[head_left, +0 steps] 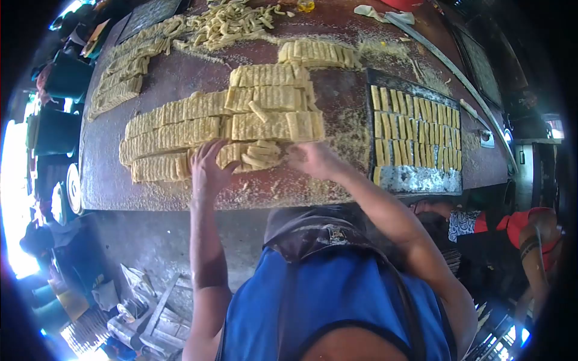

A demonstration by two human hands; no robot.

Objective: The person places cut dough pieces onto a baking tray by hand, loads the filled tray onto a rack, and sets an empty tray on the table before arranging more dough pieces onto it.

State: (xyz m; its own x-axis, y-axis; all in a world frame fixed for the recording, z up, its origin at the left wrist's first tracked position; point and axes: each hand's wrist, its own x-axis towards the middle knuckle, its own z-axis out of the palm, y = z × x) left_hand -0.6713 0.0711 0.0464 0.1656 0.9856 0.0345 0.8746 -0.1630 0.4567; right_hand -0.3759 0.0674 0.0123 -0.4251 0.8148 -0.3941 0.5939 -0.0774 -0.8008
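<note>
Pale dough sticks stand packed in crumb-coated rows (180,129) on the reddish-brown table. My left hand (206,171) rests on the front row with its fingers spread and its thumb apart, touching the sticks. Several loose dough sticks (260,154) lie tilted at that row's right end. Beside them is my right hand (316,161), its fingers bent and blurred; I cannot see whether anything is in them. One single stick (257,111) lies across the top of the stacked rows. To the right, a dark floured tray (415,180) carries dough sticks set out in spaced rows.
A heap of loose sticks (226,24) lies at the back, with more rows (120,84) at the back left. Crumbs cover the table (337,99). A long metal strip (445,57) runs along the right side. A person in red (536,225) is at the lower right.
</note>
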